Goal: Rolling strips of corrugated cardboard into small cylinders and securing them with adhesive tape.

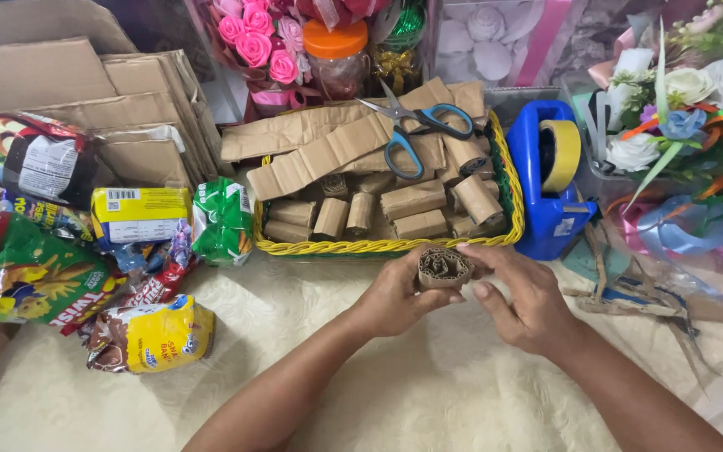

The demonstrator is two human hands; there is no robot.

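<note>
Head view: left hand (pixel 397 295), right hand (pixel 522 295) fingers grasping cardboard roll (pixel 443 268), forearms converging.

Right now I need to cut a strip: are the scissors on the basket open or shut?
Open. The scissors lie on the cardboard strips with their blades spread apart in a V.

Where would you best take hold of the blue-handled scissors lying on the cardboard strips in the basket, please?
Grip the scissors by the two blue handle loops, coming from above on the near-right side. They lie flat across the cardboard strips in the yellow wicker basket, blades open and pointing back-left, so the loops are the safe, exposed part. Both hands are busy holding a cardboard roll.
</note>
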